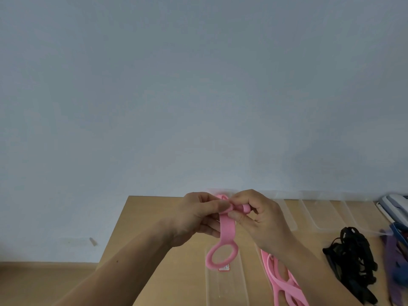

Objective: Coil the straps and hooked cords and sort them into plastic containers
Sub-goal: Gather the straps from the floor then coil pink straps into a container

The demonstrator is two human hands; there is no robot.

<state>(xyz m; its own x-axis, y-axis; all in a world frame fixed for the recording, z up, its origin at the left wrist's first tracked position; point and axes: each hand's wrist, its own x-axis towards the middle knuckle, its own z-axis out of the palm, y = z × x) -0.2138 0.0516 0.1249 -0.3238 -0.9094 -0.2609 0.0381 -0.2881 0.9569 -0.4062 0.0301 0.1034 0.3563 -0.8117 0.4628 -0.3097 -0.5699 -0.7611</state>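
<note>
The left hand [203,215] and right hand [258,219] both pinch the folded top of a pink strap [227,228]. Its ring end dangles above a clear container [229,288] on the surface. The strap looks light, soft and springy. Gripping the flat band beside the fold should stop it unrolling.

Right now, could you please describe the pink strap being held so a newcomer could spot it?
Start at the wooden table against the pale wall. Above its middle, the left hand and right hand pinch one pink strap, its ring end hanging down. Unlike the pink straps lying to its right, it is held up.
</note>
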